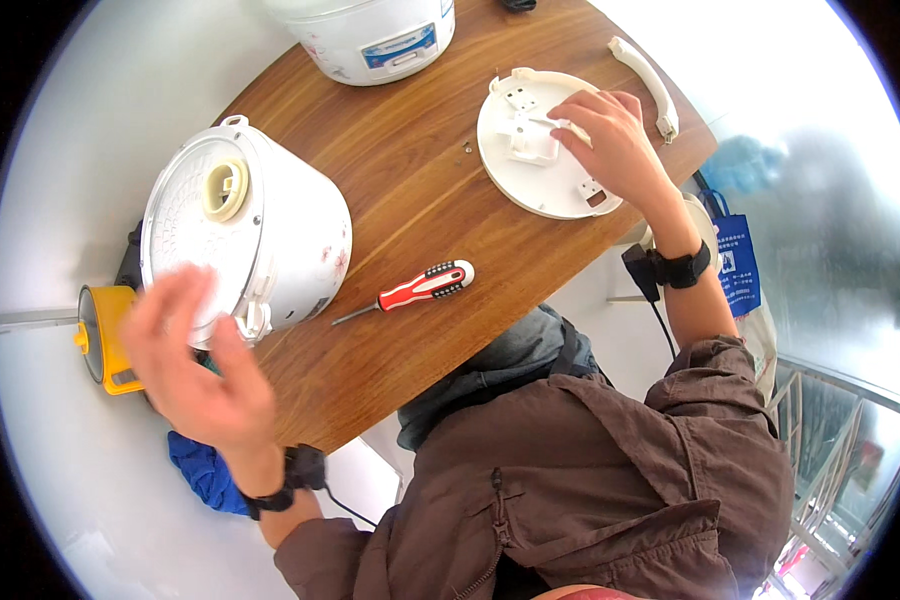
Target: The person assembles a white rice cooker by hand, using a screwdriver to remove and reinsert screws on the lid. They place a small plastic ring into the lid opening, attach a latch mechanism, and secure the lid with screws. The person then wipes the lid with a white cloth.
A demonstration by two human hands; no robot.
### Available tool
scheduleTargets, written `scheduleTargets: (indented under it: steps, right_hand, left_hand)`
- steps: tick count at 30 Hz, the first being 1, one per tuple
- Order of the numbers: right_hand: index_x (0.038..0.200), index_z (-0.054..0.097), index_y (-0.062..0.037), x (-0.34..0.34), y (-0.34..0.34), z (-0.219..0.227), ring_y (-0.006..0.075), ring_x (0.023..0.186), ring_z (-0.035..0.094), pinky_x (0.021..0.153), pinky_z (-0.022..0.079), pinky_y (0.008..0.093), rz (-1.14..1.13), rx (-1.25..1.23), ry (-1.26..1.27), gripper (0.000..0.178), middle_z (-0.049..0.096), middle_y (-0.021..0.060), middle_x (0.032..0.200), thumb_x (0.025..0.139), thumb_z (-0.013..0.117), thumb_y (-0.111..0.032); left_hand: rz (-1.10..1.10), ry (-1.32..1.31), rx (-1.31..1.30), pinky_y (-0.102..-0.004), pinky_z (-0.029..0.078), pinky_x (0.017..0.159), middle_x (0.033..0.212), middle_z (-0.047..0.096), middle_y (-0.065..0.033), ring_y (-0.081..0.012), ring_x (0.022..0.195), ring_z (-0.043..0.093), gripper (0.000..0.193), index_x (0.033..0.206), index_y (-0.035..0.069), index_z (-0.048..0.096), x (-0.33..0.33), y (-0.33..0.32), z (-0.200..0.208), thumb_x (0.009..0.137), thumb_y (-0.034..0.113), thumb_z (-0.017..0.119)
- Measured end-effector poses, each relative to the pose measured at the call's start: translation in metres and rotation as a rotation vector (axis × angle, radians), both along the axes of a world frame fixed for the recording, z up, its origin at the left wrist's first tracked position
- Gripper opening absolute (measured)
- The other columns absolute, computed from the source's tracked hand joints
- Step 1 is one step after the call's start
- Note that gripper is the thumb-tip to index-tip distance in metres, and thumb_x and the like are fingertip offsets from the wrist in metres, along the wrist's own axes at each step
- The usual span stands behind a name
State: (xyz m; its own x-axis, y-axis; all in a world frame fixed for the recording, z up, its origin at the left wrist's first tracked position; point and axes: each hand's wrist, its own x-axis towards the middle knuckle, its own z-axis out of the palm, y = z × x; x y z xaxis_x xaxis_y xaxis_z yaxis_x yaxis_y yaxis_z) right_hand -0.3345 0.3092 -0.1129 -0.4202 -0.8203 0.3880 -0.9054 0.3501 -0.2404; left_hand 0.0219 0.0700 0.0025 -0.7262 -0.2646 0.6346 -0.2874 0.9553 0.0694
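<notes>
Centrally, toward the far right of the wooden bench (pixel 420 210): a round white plastic lid plate (pixel 530 175), lying flat, underside up, with a raised bracket at its middle and small clips at its rim. Likely light, stiff and somewhat brittle at the clips; best taken by the rim, not by the small tabs. Right hand (pixel 610 140) resting on its right side, fingers pinching a small white piece on the plate. Left hand (pixel 195 365) blurred, fingers spread, grasping nothing, just before a white cooker body (pixel 255 230) tipped on its side at the left of the bench; bulky, smooth and probably slippery. Between both, a red-handled screwdriver (pixel 420 288). Beside the plate, a curved white handle (pixel 645 80). At the far edge, a second white pot (pixel 370 35). Below the bench on the left, a yellow appliance (pixel 105 335) and a blue cloth (pixel 205 470).
</notes>
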Motion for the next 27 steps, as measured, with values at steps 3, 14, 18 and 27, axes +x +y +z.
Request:
scheduleTargets:
  steps: [3,14,18,27]
  right_hand:
    - [0.106,0.076,-0.0088,0.015,0.001,-0.003,0.0241,0.106,0.064,0.110,0.035,0.0448,0.004,0.031,-0.033,0.015,0.070,0.0046,0.103,0.094,0.071,-0.015]
    - [0.101,0.078,-0.0114,0.058,0.040,-0.013,0.0217,0.102,0.065,0.103,0.041,0.0402,0.009,0.029,-0.014,0.014,0.071,0.0029,0.100,0.087,0.078,-0.015]
    - [0.096,0.078,-0.0110,0.059,0.018,-0.010,0.0235,0.099,0.065,0.099,0.045,0.0393,0.128,0.087,-0.140,0.010,0.070,0.0041,0.095,0.087,0.075,-0.014]
    - [0.090,0.074,-0.0069,0.057,-0.026,-0.008,0.0286,0.088,0.065,0.081,0.051,0.0389,0.080,-0.112,-0.025,0.006,0.067,0.0068,0.090,0.085,0.074,-0.011]
  left_hand:
    - [-0.124,-0.105,-0.006,-0.0408,0.051,0.091,0.114,0.067,-0.0087,-0.0285,0.105,0.065,0.030,0.118,0.011,0.072,0.009,0.031,-0.034,0.088,0.010,0.075]
    - [-0.408,-0.269,0.364,-0.0440,0.051,0.089,0.118,0.062,-0.0106,-0.0323,0.108,0.061,0.039,0.120,0.006,0.070,-0.031,0.043,-0.107,0.083,0.012,0.080]
    - [-0.449,-0.212,0.371,-0.0440,0.051,0.089,0.118,0.062,-0.0105,-0.0328,0.108,0.060,0.037,0.120,0.007,0.070,-0.039,0.042,-0.123,0.084,0.012,0.079]
    - [-0.419,-0.097,0.490,-0.0434,0.051,0.086,0.113,0.063,-0.0107,-0.0323,0.102,0.061,0.034,0.117,0.006,0.071,-0.034,0.032,-0.138,0.084,0.005,0.078]
